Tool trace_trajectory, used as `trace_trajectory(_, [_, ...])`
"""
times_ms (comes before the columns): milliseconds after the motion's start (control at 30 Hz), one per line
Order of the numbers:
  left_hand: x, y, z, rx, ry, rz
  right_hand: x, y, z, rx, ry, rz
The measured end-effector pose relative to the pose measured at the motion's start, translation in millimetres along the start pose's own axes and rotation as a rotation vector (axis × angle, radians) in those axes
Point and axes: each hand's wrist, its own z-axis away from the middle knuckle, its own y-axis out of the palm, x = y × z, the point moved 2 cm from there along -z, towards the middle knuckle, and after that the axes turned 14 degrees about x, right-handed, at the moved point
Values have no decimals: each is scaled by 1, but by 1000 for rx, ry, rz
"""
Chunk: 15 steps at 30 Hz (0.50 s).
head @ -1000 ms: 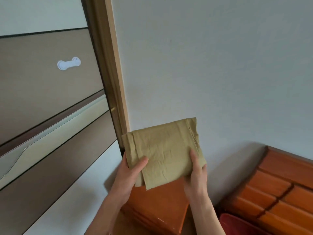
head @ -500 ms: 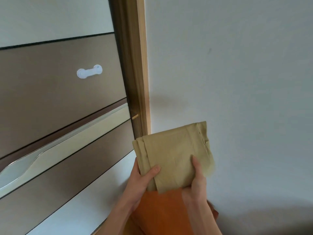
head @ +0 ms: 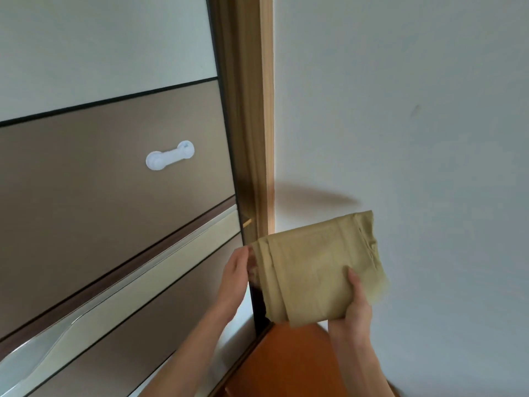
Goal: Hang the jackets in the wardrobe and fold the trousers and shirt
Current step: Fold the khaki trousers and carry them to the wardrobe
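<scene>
A folded khaki garment [head: 312,267] is held up in front of the white wall, just right of the wardrobe's wooden frame [head: 252,110]. My right hand [head: 355,305] grips its lower right corner, thumb on top. My left hand [head: 233,279] is off the cloth and sits at the right edge of the brown sliding wardrobe door [head: 114,181], fingers curled onto that edge with the tips hidden. The door is closed against the frame.
A white stick-on handle [head: 170,154] sits on the door's brown panel. A long recessed metal pull [head: 123,285] runs across the door lower down. An orange wooden piece of furniture [head: 286,362] stands below the garment.
My view has swung left and up toward the wardrobe. My left hand has let go of the garment and moved to the door's edge; the right hand alone holds the cloth.
</scene>
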Motion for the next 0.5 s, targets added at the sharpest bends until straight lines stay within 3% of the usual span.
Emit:
trace_trajectory(67, [-2,-20,-33,-12,96,-233,2,11,-6,-24,-23,-19])
trace_trajectory(167, [-10,-45,-78,13,271,-802,2,24,-13,-72,-47,-26])
trace_trajectory(300, [-19,-63,-128,194,546,-1529,-7,29,-22,-125,-104,-12])
trace_trajectory(500, [-29,-73,-156,176,330,-2359,-31,26,-34,-176,-100,-5])
